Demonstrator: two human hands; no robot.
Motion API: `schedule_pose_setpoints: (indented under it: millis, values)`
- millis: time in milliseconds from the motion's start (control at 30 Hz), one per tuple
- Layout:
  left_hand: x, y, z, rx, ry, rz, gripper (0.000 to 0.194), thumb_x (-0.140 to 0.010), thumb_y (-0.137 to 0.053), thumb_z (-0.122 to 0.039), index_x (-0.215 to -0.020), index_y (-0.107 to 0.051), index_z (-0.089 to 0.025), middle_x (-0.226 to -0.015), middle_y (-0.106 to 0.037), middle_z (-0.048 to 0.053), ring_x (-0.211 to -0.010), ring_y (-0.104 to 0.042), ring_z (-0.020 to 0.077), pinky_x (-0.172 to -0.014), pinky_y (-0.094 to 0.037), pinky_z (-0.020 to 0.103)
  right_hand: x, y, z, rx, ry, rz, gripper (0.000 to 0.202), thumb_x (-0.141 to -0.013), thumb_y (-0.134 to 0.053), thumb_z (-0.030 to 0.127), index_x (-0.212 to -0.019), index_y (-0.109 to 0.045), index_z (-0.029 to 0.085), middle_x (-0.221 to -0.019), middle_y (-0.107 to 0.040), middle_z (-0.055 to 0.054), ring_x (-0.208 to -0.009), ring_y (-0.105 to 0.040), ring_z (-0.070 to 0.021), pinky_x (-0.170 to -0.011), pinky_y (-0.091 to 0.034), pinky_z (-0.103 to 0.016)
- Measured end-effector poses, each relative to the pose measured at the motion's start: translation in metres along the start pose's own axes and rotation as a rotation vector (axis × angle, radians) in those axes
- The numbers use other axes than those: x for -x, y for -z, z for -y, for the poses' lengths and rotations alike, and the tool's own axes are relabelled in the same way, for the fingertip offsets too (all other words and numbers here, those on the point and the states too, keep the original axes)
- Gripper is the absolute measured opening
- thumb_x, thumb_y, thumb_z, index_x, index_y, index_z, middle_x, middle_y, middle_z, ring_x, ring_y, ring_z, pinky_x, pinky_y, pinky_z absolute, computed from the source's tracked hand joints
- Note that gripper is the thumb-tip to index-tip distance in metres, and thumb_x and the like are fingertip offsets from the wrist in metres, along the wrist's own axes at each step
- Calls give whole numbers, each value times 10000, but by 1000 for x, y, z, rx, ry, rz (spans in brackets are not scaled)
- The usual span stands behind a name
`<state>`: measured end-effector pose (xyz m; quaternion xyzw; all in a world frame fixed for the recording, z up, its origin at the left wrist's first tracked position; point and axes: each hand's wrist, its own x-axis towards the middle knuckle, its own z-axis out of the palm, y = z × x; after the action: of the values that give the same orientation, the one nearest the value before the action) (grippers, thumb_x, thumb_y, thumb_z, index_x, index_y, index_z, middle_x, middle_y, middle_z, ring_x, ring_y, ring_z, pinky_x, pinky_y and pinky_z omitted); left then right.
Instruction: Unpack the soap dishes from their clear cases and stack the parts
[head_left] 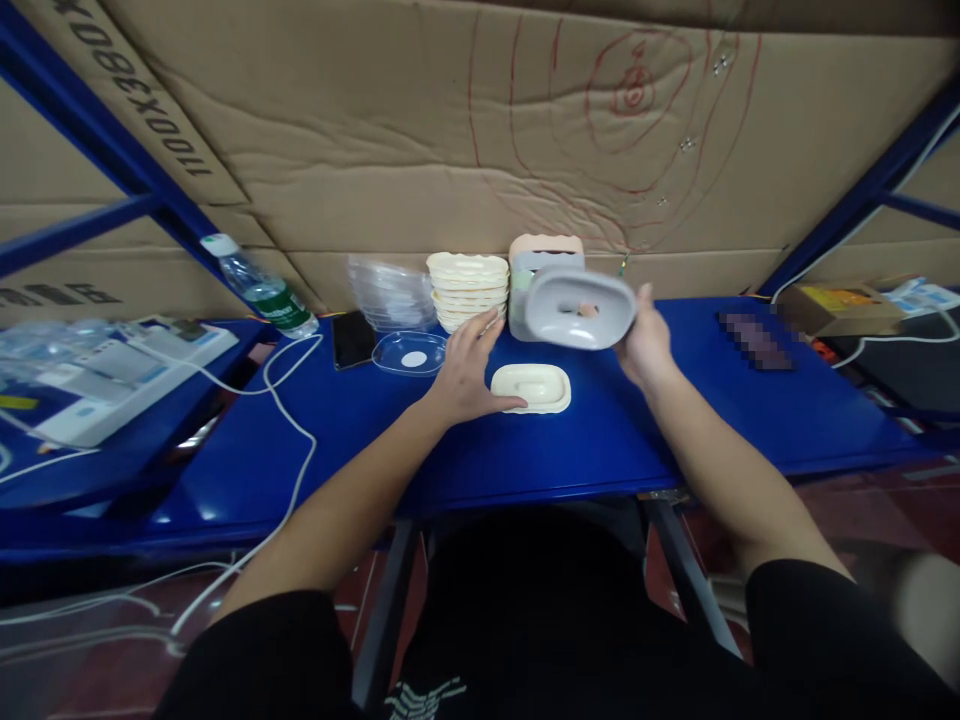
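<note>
My right hand (646, 340) grips a shallow grey oval dish (555, 325) by its right edge, holding it up off the table and tilted with its inside facing me. Through the dish's middle a small opening seems to show. My left hand (471, 372) is spread open, its thumb at the left edge of a cream oval tray (553, 385) lying on the blue table. Beyond the left fingers stands a stack of cream dishes (469, 290). Partly hidden behind the grey dish is a stack of pastel dishes (546, 250).
Clear plastic lids (394, 295) are stacked left of the cream dishes, with one clear lid (390, 352) flat in front. A dark phone (352, 340) and a leaning water bottle (262, 285) are farther left. A white cable (300, 425) crosses the table. Cardboard (375, 130) walls the back.
</note>
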<state>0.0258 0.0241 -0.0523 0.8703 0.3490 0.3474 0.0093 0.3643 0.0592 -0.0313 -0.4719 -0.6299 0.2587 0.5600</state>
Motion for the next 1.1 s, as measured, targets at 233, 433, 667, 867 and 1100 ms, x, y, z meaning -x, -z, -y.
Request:
schedule_pose_setpoints:
  millis: [233, 433, 667, 867, 1100]
  values:
    - [-2, 5, -3, -38, 16, 26, 1192, -809, -921, -795, -1756, -382, -313, -1857, -376, 225, -1721, -361, 521, -1371, -341, 715, 35, -48, 27, -197, -111, 424, 1075, -1019, -192, 997, -1670, -555, 222, -1144, -850, -171, -1253, -806, -440, -1102, -672, -703]
    - [-5, 7, -3, 38, 55, -43, 906, -914, -865, -671, -1666, -534, -291, -1713, -600, 169, -1594, -561, 440, -1346, -417, 671, 27, -37, 18, -41, -76, 412, 1093, -1021, -172, 990, -1699, -544, 217, -1184, -847, -186, -1274, -795, -454, -1125, -649, -717]
    - [0, 4, -3, 180, 189, -52, 862, -835, -962, -643, -1555, -674, -268, -1556, -738, 141, -1460, -682, 400, -1286, -520, 640, 16, -6, 6, 64, 102, 317, 1162, -779, -633, 1098, -1680, -588, 366, -1646, -691, -130, -1573, -618, -443, -1289, -541, -679]
    - [0, 3, 8, 265, 279, 1, 888, -814, -988, -636, -1574, -703, -275, -1599, -725, 142, -1505, -669, 403, -1333, -488, 651, 21, 0, 14, 176, 216, 550, 936, -847, -864, 842, -1592, -716, 295, -1657, -693, -138, -1568, -624, -428, -1358, -462, -694]
    - [1, 7, 28, 502, 304, 88, 965, -757, -990, -741, -1530, -769, -207, -1582, -737, 192, -1502, -690, 434, -1346, -488, 636, 17, 3, 7, 185, 243, 586, 770, -764, -972, 762, -1361, -851, 290, -1416, -835, -127, -1397, -743, -423, -1288, -531, -707]
